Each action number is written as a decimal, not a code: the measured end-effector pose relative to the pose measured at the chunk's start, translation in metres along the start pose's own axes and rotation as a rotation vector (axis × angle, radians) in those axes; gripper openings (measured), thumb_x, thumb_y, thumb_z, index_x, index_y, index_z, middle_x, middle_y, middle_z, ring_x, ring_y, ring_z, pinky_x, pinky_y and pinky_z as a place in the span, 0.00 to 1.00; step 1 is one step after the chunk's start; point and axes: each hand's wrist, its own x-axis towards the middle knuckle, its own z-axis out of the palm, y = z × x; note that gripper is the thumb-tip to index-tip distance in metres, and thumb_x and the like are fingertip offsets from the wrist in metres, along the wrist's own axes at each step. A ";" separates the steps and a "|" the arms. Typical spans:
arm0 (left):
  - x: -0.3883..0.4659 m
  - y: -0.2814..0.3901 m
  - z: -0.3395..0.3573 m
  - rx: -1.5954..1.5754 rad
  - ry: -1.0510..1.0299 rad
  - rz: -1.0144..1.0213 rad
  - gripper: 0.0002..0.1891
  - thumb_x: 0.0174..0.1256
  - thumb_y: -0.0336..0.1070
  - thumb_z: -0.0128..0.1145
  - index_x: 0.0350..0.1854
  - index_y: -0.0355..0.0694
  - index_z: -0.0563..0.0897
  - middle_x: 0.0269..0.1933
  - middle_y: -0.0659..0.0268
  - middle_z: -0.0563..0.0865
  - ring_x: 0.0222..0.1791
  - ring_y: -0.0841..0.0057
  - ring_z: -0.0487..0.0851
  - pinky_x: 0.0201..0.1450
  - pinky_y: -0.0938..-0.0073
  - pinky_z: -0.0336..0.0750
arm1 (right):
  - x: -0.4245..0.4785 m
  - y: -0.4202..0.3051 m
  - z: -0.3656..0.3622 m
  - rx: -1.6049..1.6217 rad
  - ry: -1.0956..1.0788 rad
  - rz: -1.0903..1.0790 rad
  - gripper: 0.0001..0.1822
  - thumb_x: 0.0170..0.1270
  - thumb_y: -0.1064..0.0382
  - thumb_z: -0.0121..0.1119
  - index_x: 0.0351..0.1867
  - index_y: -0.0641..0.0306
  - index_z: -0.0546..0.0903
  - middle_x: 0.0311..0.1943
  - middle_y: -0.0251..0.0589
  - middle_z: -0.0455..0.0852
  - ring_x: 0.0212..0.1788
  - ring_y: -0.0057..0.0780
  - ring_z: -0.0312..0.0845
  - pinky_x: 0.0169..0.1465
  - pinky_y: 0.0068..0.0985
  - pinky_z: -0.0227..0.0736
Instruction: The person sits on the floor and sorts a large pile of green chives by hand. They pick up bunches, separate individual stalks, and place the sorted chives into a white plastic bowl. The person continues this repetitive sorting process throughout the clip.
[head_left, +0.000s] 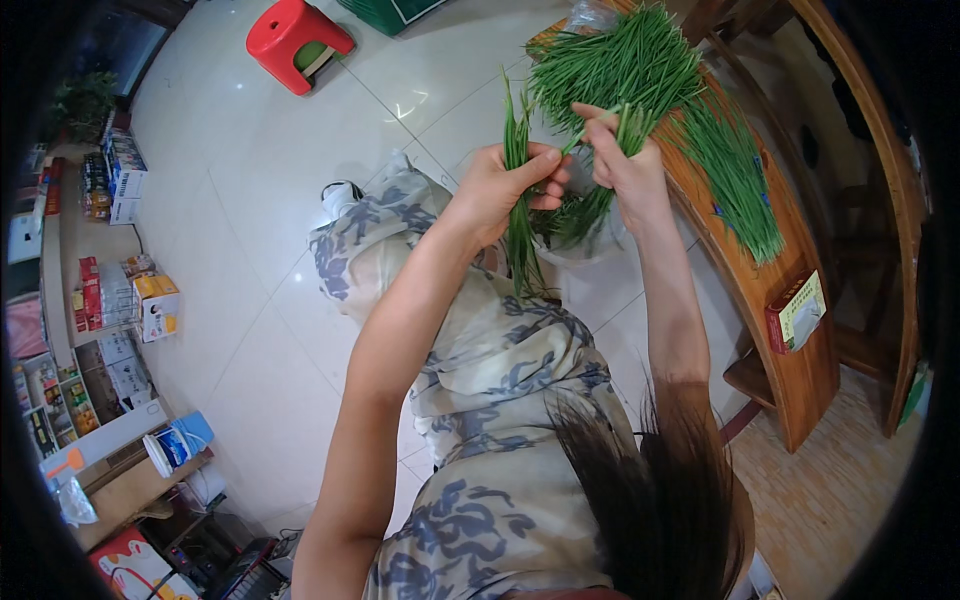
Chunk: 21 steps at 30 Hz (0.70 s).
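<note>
My left hand (517, 184) holds a thin bunch of long green leaves (517, 247), likely Chinese chives, that hangs down over my lap. Between its thumb and fingers it also pinches a pale stalk. My right hand (619, 157) grips another bunch of the greens (636, 124), with its forefinger raised at the stalk between the hands. Below both hands stands a bin with a pale liner (592, 251), dark green scraps inside. A large heap of greens (622, 64) lies on the wooden table (806, 382) just beyond my right hand, and a smaller tied-looking bundle (735, 180) lies beside it.
A tissue box (796, 313) sits near the table's close end. A red plastic stool (289, 41) stands on the tiled floor at the upper left, near a green container (382, 11). Shelves with boxed goods (156, 306) and a blue-and-white tub (180, 442) line the left side.
</note>
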 end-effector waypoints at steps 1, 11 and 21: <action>0.000 -0.001 0.000 -0.011 0.001 0.004 0.12 0.66 0.36 0.57 0.41 0.29 0.80 0.33 0.63 0.82 0.31 0.78 0.81 0.35 0.79 0.80 | 0.002 0.000 0.001 0.029 -0.021 -0.038 0.15 0.70 0.55 0.50 0.34 0.65 0.76 0.34 0.34 0.77 0.19 0.11 0.58 0.22 0.14 0.53; 0.007 -0.015 -0.007 0.155 0.003 0.071 0.10 0.65 0.34 0.59 0.40 0.31 0.80 0.36 0.63 0.83 0.32 0.78 0.81 0.36 0.77 0.79 | 0.007 -0.001 0.027 -0.374 -0.039 -0.186 0.14 0.61 0.57 0.63 0.37 0.66 0.78 0.20 0.29 0.76 0.22 0.15 0.69 0.28 0.16 0.64; 0.000 -0.002 0.001 0.102 0.109 0.159 0.10 0.61 0.35 0.63 0.38 0.34 0.78 0.29 0.71 0.76 0.21 0.89 0.66 0.22 0.86 0.59 | 0.002 -0.006 0.010 0.104 0.028 0.091 0.06 0.59 0.64 0.64 0.33 0.64 0.81 0.15 0.19 0.67 0.14 0.08 0.52 0.18 0.15 0.44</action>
